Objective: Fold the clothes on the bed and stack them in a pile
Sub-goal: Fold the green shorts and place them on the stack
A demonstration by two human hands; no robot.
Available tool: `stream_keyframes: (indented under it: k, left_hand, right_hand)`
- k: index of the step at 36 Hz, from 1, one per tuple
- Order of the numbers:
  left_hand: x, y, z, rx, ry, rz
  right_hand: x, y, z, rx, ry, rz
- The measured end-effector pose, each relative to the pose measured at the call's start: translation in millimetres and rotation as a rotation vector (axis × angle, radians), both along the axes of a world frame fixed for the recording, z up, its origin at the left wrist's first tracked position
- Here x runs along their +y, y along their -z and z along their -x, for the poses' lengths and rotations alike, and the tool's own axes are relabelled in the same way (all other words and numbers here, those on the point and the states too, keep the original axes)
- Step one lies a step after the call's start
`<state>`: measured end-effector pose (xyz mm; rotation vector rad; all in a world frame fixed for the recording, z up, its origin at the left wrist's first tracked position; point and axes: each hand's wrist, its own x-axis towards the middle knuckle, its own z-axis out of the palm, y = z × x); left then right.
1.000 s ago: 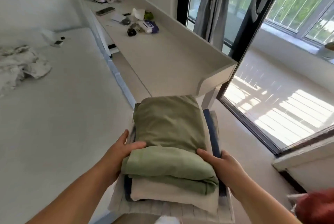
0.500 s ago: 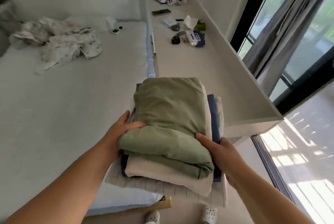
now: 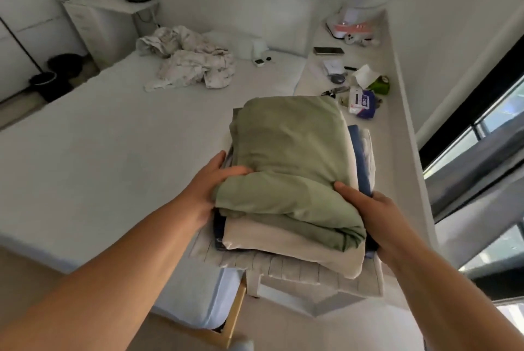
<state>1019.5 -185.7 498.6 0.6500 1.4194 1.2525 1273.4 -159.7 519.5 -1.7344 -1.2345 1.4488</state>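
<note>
On the far left the bed (image 3: 93,135) stretches away from the person, bare across most of its near half, with a crumpled pale garment (image 3: 192,63) lying well up toward its head. The left hand (image 3: 211,183) comes next, clamped on the left edge of the pile of folded clothes (image 3: 289,194), thumb laid over the green top layer and fingers hidden underneath. The pile sits between the two hands, held up in the air over the near right corner of the bed and the gap beside it (nothing below it appears to be touching it). Its long axis runs away from the person, toward the head of the bed, and the green folded piece (image 3: 292,152) on top overhangs a cream one, a dark blue one and a ribbed pale one at the bottom. The right hand (image 3: 371,217) grips the opposite edge in the same way, thumb on top.

The open mattress lies to the left of the pile, on the left hand's side, so setting it down would likely mean swinging it leftward and lowering it level. To the right runs the long surface (image 3: 397,124) with small clutter.
</note>
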Motion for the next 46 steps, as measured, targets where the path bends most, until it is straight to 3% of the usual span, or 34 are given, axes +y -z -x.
stream_keyframes:
  k: [13,27,33,36,38,42,44,46]
  left_hand:
    - [92,16,-29,0.068,0.123,0.023]
    - [173,102,-51,0.155,0.409,0.198]
    - [175,110,-50,0.397,0.508,0.212]
    - [183,100,-44,0.552,0.543,0.261]
    - [190,83,-44,0.727,0.513,0.165]
    - [189,41,-77,0.834,0.549,-0.292]
    - [180,38,-98,0.967,0.708,-0.352]
    - [167,52,-108,1.193,0.900,-0.294]
  right_hand:
    - [79,25,-30,0.004,0.092,0.076]
    - [125,105,-55,-0.038,0.277,0.257]
    - [132,115,-66,-0.042,0.229,0.332]
    - [136,107,-69,-0.184,0.158,0.302]
    - [143,96,-69,-0.365,0.131,0.156]
    - [141,73,-51,-0.519,-0.134,-0.185]
    - [129,76,-39,-0.574,-0.318,-0.249]
    - [114,87,-34,-0.664,-0.445,-0.271]
